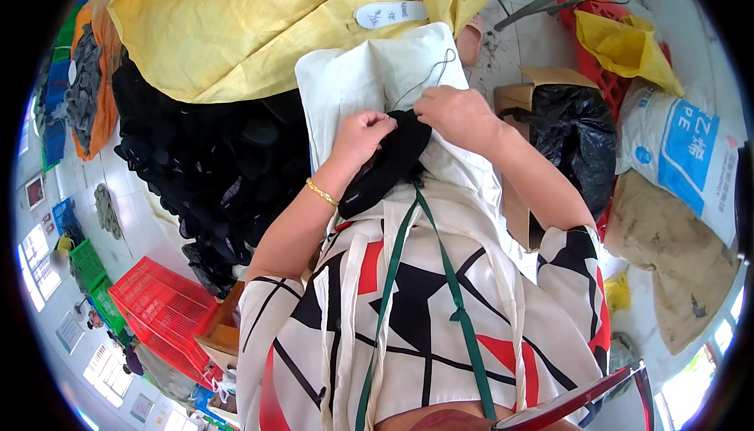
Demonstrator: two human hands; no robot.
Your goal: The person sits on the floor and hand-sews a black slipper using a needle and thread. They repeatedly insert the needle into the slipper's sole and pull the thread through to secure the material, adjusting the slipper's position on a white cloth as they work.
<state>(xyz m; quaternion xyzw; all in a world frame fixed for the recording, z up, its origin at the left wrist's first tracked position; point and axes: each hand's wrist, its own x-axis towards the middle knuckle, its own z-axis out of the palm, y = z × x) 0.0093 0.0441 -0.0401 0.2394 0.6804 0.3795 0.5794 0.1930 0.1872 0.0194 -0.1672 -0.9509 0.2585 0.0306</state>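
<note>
A soft black fabric piece point(382, 170) lies over my lap on a white apron point(338, 78). My left hand point(363, 142) is closed, thumb and fingers pinching the upper edge of the piece. Close beside it, my right hand point(455, 117) pinches the same piece near its upper right corner. A dark thread point(428, 80) rises from between the hands and loops over the white cloth. Whether a needle is between my fingertips is too small to see. A green cord point(390, 294) hangs down my front to the black piece.
A large heap of black fabric pieces point(212, 164) lies to my left, below a yellow sack point(236, 31) bearing a white sole-shaped piece point(390, 13). At right are a cardboard box point(514, 100) with a black plastic bag point(577, 140) and a white-blue sack point(675, 148). Red crates point(161, 313) stand lower left.
</note>
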